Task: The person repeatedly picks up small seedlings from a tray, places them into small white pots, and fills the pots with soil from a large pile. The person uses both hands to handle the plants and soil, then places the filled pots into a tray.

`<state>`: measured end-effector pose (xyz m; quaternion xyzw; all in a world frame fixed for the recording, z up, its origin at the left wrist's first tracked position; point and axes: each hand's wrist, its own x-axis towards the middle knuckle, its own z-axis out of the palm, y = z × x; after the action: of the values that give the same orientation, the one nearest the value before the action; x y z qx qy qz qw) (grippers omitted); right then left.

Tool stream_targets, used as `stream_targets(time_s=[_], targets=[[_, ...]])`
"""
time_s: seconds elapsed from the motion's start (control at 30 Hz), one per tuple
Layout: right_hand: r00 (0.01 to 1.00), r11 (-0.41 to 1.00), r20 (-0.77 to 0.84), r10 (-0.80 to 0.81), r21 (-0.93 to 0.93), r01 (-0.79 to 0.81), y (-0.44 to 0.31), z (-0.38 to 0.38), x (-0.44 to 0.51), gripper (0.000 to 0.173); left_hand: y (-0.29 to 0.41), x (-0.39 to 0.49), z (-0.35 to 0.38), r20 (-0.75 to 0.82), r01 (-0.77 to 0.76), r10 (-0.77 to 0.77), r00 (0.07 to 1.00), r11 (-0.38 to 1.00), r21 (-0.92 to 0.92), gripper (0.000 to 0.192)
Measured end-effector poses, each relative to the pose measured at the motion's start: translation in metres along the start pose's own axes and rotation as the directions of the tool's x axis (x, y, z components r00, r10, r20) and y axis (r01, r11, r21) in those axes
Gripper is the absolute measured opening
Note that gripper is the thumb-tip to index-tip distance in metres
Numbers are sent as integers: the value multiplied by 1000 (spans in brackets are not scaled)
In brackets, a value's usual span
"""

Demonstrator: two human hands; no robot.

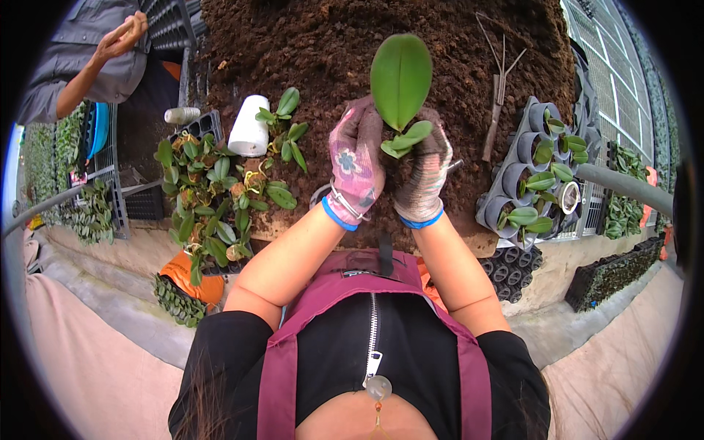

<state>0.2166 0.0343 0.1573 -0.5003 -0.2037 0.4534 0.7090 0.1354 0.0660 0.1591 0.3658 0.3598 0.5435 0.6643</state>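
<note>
An orchid seedling (401,82) with one large upright leaf and smaller leaves below is held between my two gloved hands. My left hand (358,157), in a pink patterned glove, closes around its left side. On the right, my right hand (426,165), in a dirty striped glove, has its fingers at the base by the small leaves (408,137). The seedling's roots are hidden by the hands. Beneath both hands lies a bed of dark brown potting substrate (319,55). A thin metal rod end (455,165) sticks out beside my right hand.
Left, several orchid seedlings (206,187) are heaped near a white cup (250,124). Right, a grey tray of pots (511,170) holds potted seedlings. A forked stick (498,104) rests on the substrate. At upper left, another person's hand (124,36) is raised. A grey pipe (627,187) runs along the right.
</note>
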Motion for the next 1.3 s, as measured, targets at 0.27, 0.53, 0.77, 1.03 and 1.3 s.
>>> stream_targets(time_s=[0.27,0.53,0.77,1.03,1.3], targets=[[991,959,134,-5,-281,43,56,-46,-50,50,-66,-70,-35,-294,46,39,955,959,279,17],[978,991,197,70,-124,-46,131,-27,-98,63,-72,-97,-114,-344,-18,104,933,970,242,26],[859,656,492,-143,-603,454,190,-63,-95,50,-122,-123,-171,-327,37,168,930,841,540,27],[919,466,356,168,-850,244,150,-89,-104,53,-141,-113,-204,21,-134,235,972,475,870,24],[770,-109,244,590,-920,376,111,-43,-78,48,-44,-119,-210,233,-126,-274,933,357,926,33]])
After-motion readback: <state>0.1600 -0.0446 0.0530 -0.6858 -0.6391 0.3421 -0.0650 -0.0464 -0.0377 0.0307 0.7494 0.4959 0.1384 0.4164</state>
